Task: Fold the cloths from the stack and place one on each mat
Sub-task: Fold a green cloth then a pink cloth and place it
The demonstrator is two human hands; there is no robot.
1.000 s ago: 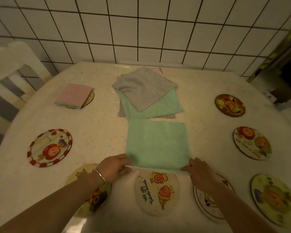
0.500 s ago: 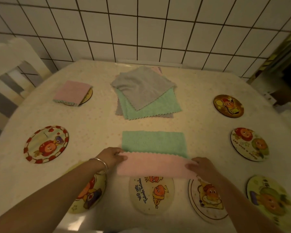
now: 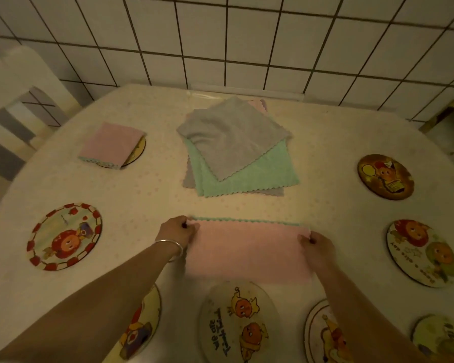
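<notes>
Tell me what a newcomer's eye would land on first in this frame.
First, the two hands at centre front: the left hand and right hand pinch the far corners of a half-folded cloth, pink side up with a green edge showing. Behind it sits the loose stack of cloths, grey on top. At far left, one folded pink cloth already lies on a mat.

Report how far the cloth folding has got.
Done: one folded pink cloth lies on the far-left mat. In hand: left hand and right hand pinch a half-folded cloth. Left: the stack and seven visible bare mats, such as the red-rimmed one.
</notes>
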